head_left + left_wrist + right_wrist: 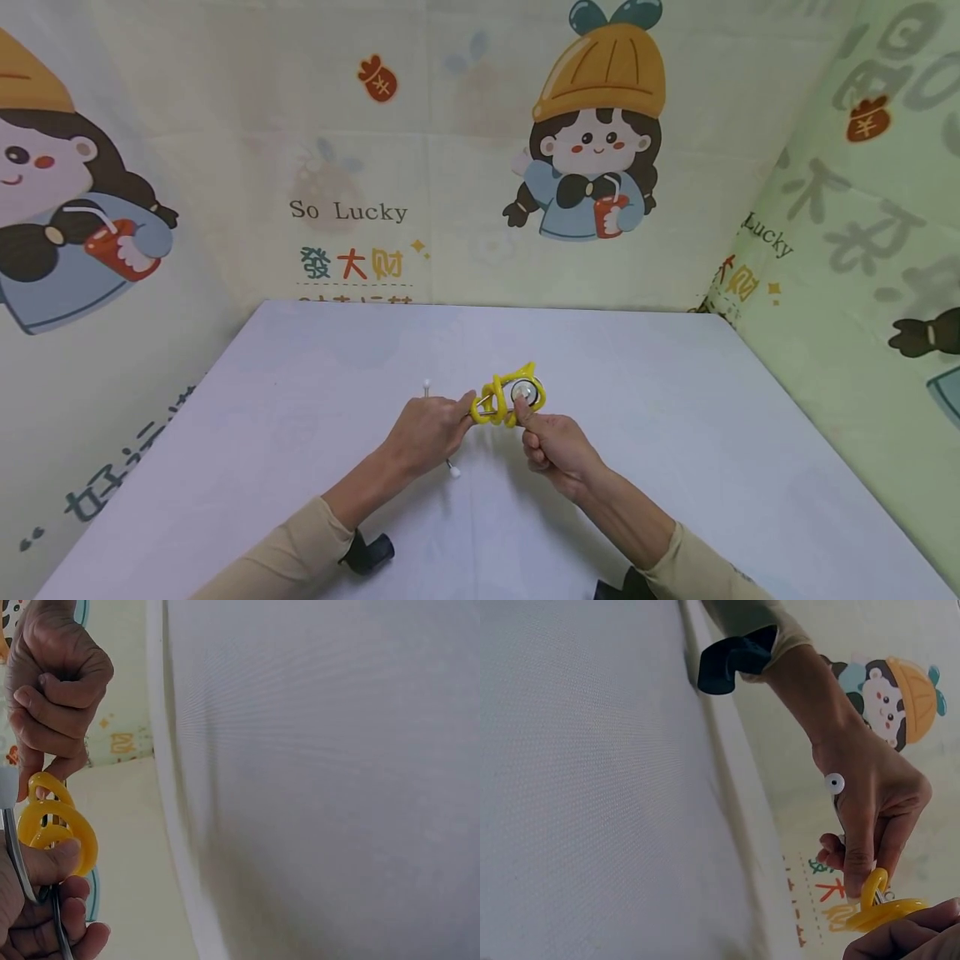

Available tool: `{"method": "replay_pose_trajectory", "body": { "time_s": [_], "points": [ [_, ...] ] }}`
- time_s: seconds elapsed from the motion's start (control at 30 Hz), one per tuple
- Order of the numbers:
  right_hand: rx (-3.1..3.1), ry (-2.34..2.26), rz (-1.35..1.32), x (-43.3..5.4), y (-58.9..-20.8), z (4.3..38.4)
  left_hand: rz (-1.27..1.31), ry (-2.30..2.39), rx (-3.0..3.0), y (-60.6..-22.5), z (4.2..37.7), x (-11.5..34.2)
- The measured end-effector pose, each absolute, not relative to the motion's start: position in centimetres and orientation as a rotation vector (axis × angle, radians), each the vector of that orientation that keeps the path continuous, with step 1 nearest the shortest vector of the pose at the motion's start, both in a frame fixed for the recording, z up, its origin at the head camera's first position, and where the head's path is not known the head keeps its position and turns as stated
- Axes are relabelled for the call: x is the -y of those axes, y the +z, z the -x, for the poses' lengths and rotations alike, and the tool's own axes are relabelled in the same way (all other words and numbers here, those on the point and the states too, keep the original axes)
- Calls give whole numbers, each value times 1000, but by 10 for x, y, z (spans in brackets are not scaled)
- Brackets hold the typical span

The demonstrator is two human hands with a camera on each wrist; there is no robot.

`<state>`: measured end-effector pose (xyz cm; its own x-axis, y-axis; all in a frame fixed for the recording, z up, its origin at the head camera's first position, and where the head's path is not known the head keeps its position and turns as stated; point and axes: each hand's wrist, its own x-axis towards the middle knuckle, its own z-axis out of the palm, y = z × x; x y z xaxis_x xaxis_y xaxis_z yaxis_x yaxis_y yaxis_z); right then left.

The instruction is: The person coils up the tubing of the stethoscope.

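A stethoscope with its yellow tubing (pixel 498 392) wound into loops is held up between both hands, over the white table. My left hand (pixel 427 433) grips its metal ear tubes (pixel 59 924), with one white ear tip (pixel 427 385) showing beyond the hand and another on the near side. The thumb and fingers of my right hand (pixel 564 454) pinch the loops at the round chestpiece (pixel 528 388), the thumb lying on its face. In the right wrist view, yellow loops (pixel 889 915) bridge the two hands; my right hand (pixel 907 939) is partly cut off there.
The white table (pixel 262 500) stretches around and below the hands. Behind it and at the sides hang cream cloths (pixel 465 167) printed with cartoon figures and lettering. A black wrist mount (pixel 369 553) sits under the left sleeve, another under the right sleeve.
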<state>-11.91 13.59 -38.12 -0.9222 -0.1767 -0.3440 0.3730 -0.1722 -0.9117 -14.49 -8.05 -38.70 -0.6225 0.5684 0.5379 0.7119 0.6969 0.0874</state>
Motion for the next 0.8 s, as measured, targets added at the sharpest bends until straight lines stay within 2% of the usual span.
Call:
{"method": "replay_pose_trajectory", "body": {
  "time_s": [0.43, 0.8],
  "points": [
    [-1942, -2222, -373, -133, -384, 119, 1016, -384, 2341, -388, 149, 78],
    [-2116, -2186, -388, -138, -388, 118, 1036, -381, 2339, -389, 149, 79]
  ]
}}
